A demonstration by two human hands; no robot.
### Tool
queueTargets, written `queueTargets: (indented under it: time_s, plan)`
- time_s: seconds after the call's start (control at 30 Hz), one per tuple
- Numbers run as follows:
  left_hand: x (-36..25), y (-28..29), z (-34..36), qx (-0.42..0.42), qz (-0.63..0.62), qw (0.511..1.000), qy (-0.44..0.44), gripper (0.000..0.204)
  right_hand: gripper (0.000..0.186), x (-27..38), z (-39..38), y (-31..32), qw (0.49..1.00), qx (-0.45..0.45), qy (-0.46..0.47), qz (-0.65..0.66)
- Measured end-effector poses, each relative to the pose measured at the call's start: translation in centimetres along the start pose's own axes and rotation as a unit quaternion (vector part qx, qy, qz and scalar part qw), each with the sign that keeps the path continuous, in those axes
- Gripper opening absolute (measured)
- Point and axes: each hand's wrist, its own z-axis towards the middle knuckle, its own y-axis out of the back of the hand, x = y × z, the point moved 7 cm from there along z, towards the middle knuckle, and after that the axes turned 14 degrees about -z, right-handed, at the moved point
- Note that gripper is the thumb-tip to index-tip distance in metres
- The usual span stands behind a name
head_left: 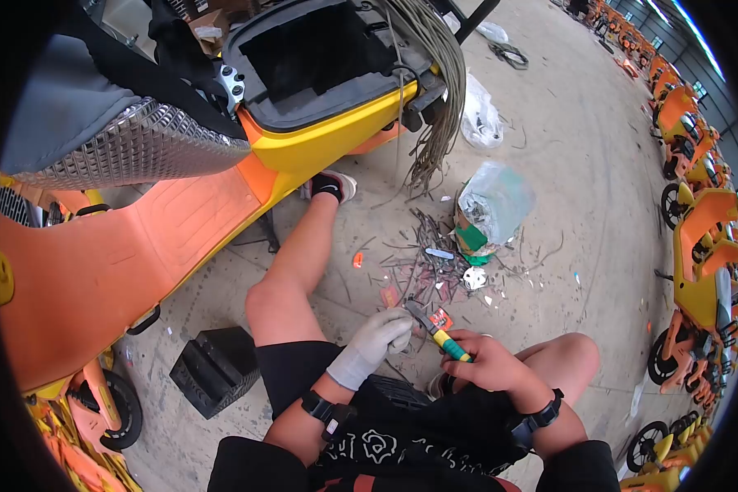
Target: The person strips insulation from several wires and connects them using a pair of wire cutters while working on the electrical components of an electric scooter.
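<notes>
My left hand [377, 344], in a pale grey glove, is pinched closed at the tool's dark metal head, on something too small to make out. My right hand [480, 361], bare, grips a hand tool [443, 336] by its yellow and green handle. Below my hands is my dark clothing; beyond them, scattered dark offcuts [426, 230] and a small red-orange packet [439, 318] lie on the concrete floor. A bag-lined box [492, 209] stands among the scraps.
An orange and yellow scooter [197, 213] with hanging grey cables [435, 107] stands at upper left. A black plastic part [213, 369] lies beside my left leg. A white plastic bag [480, 115] lies farther off. Rows of similar scooters [697, 279] line the right side.
</notes>
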Motion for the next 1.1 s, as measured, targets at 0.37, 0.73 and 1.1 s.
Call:
queueTargets:
  time_s: [0.37,0.73,1.1]
  plan:
    - [0.4,0.2,-0.1,-0.001,-0.002,1.0,-0.003,0.023,0.022,1.4,-0.2,0.9,0.977,-0.078,0.077,-0.185]
    - [1.4,0.7,0.5,0.01,0.029,0.999,0.022,0.018,0.022,2.2,-0.6,1.1,0.968,-0.095,0.089,-0.212]
    - [1.3,0.0,0.4,-0.002,0.024,0.999,0.027,0.021,0.02,1.8,-0.5,1.2,0.963,-0.105,0.088,-0.232]
